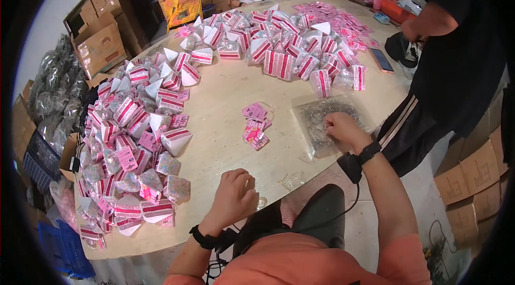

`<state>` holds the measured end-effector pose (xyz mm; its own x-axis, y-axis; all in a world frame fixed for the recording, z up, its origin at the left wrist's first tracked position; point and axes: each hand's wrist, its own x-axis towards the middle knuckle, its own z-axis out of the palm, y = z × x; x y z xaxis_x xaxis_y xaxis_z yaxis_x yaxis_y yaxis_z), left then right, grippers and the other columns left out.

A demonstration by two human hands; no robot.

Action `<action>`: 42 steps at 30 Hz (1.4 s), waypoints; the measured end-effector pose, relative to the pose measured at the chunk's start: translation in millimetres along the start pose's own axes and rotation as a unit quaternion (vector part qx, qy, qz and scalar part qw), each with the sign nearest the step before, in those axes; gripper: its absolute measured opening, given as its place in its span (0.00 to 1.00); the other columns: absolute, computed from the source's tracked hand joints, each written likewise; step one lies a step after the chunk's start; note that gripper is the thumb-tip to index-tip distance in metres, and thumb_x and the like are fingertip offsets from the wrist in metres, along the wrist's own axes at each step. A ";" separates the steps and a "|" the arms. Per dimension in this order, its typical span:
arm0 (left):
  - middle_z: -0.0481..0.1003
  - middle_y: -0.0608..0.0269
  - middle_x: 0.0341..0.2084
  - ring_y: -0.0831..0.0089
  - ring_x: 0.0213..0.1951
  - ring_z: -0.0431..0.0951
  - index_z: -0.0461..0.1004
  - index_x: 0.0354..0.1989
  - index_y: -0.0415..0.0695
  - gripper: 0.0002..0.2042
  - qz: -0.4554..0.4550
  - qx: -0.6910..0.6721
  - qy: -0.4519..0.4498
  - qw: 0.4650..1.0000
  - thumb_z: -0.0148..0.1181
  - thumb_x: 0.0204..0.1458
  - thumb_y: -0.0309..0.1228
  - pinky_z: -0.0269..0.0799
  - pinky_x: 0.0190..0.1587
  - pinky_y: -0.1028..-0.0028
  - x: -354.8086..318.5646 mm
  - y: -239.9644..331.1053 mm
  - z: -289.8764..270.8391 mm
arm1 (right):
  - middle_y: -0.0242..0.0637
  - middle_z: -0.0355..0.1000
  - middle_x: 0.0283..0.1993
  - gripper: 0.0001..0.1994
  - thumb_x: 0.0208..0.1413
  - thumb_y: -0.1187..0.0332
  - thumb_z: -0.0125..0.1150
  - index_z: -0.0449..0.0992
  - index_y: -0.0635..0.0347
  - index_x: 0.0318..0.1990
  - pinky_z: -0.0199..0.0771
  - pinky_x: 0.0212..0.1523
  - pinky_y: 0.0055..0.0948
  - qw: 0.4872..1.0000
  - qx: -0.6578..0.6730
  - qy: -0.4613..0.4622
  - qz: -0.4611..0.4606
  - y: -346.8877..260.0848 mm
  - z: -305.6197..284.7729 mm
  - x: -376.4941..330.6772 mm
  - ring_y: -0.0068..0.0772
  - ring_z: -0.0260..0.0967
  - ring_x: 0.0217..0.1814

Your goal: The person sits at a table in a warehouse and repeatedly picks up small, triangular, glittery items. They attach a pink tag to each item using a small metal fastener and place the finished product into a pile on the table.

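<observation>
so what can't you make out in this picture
All in the head view:
- Whether the right hand pinches one of the thin metal pieces in the clear tray: too small.
- The left hand's palm: hidden by its own back and fingers.
- Fine print on the pink cards: too small.
- Standing person's head: cut off by the upper edge.

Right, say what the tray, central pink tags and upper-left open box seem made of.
Tray: probably clear plastic; it looks see-through at the edges. Pink tags: likely smooth card, flat and crisp. Box: matte brown cardboard, with stiff flaps.
</observation>
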<state>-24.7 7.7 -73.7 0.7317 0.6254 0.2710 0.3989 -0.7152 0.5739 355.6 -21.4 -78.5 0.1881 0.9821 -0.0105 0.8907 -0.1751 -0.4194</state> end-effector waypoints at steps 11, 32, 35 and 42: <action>0.69 0.49 0.44 0.49 0.43 0.71 0.66 0.47 0.41 0.18 -0.034 0.100 0.051 0.993 0.57 0.47 0.31 0.69 0.45 0.59 89.0 -2.8 16.8 | 0.50 0.70 0.27 0.05 0.40 0.71 0.55 0.71 0.64 0.23 0.67 0.34 0.44 0.999 -0.007 0.053 -0.011 -14.9 2.4 -3.2 0.54 0.68 0.33; 0.72 0.67 0.20 0.81 0.18 0.69 0.74 0.35 0.38 0.14 -0.154 -0.311 0.204 0.915 0.48 0.60 0.37 0.63 0.20 0.81 114.8 -33.3 -2.4 | 0.32 0.66 0.21 0.03 0.49 0.77 0.51 0.68 0.66 0.26 0.65 0.24 0.26 0.926 0.350 0.135 0.039 -17.3 -18.8 1.9 0.23 0.66 0.22; 0.70 0.68 0.18 0.83 0.17 0.67 0.73 0.33 0.39 0.13 -0.177 -0.392 0.197 0.881 0.48 0.60 0.37 0.60 0.18 0.82 109.4 -23.5 -6.4 | 0.33 0.66 0.21 0.02 0.49 0.77 0.50 0.68 0.66 0.26 0.65 0.24 0.26 0.935 0.324 0.139 0.033 -14.3 -17.8 2.5 0.23 0.66 0.22; 0.67 0.70 0.15 0.84 0.14 0.63 0.71 0.30 0.40 0.13 -0.181 -0.437 0.193 0.859 0.48 0.61 0.36 0.56 0.16 0.83 97.5 -0.5 -7.1 | 0.38 0.68 0.22 0.02 0.47 0.76 0.53 0.69 0.67 0.27 0.67 0.27 0.31 0.948 0.288 0.120 0.058 -16.0 -20.8 -0.6 0.30 0.67 0.24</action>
<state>42.5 71.4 -42.1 0.3414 0.9355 0.0913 -0.1298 -0.0493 0.9903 349.8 -20.6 -53.0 0.4217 0.9022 0.0907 0.4980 -0.1468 -0.8546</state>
